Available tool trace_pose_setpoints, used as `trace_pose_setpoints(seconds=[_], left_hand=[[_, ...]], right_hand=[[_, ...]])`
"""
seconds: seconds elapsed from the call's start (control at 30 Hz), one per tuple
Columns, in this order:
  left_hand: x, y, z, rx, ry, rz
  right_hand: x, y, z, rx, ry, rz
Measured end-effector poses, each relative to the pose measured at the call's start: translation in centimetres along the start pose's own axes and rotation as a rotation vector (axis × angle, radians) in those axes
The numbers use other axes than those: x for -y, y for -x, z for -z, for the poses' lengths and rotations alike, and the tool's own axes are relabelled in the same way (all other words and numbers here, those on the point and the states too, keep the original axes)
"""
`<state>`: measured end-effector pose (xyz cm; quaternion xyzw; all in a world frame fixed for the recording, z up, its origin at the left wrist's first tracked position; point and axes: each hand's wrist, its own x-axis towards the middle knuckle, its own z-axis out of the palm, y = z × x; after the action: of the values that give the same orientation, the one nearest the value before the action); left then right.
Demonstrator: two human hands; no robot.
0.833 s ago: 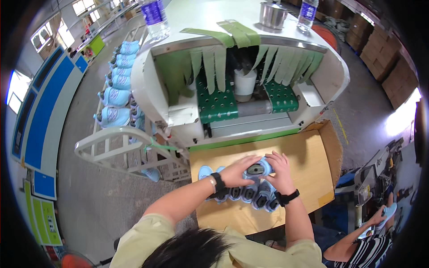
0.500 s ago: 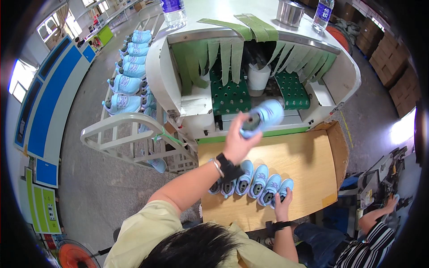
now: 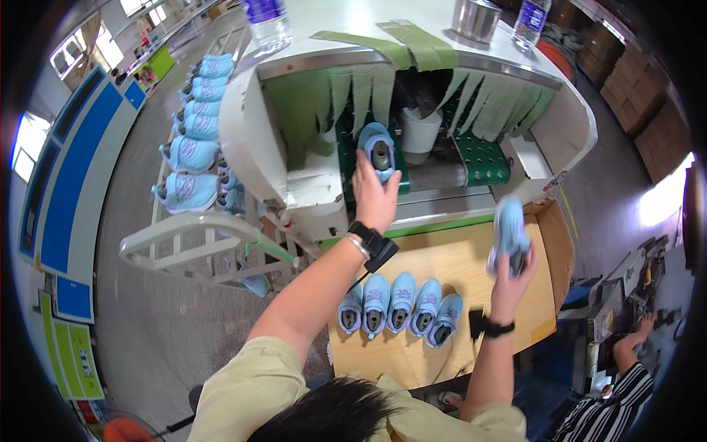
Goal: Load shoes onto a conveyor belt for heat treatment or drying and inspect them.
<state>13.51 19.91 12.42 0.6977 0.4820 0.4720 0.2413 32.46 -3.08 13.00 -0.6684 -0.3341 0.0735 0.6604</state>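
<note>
My left hand (image 3: 376,193) grips the heel end of a light blue shoe (image 3: 378,147) at the left green perforated belt (image 3: 349,158), in the machine's opening. Whether the shoe rests on the belt or hangs just over it I cannot tell. Over the right part of the wooden table, my right hand (image 3: 513,287) holds another blue shoe (image 3: 509,225) by its heel, toe pointing away and blurred by motion. Several matching shoes (image 3: 401,300) stand in a row on the table, toes away from me, with dark inserts inside them.
Green fabric strips (image 3: 479,99) hang across the machine's opening, beside a white cylinder (image 3: 421,136). At left, a white rack (image 3: 184,239) carries more blue shoes. A metal pot (image 3: 475,20) and water bottles (image 3: 532,23) stand on top. A co-worker's striped sleeve (image 3: 611,409) shows lower right.
My left hand has carried its shoe forward and left to the belt. My right hand has lifted the rightmost shoe off the table and moved it forward and right.
</note>
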Motion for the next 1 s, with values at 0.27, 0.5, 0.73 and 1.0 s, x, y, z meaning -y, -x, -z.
trace_pose_setpoints(seconds=[0.27,0.5,0.73,1.0], left_hand=[[-1.2,5.2,1.4,0.185,-0.053,-0.272],[0.8,17.9,4.3,0.657,-0.376,-0.249],[4.9,23.1,4.1,0.997,-0.469,-0.242],[4.4,23.1,4.1,1.054,-0.466,-0.188]], right_hand=[[-4.8,-18.6,-12.8,0.117,0.361,0.312],[-5.5,-7.2,-10.2,0.258,0.285,0.393],[-8.9,3.5,-1.6,0.562,0.807,0.222],[-16.5,-2.4,4.3,0.254,0.905,-0.315]])
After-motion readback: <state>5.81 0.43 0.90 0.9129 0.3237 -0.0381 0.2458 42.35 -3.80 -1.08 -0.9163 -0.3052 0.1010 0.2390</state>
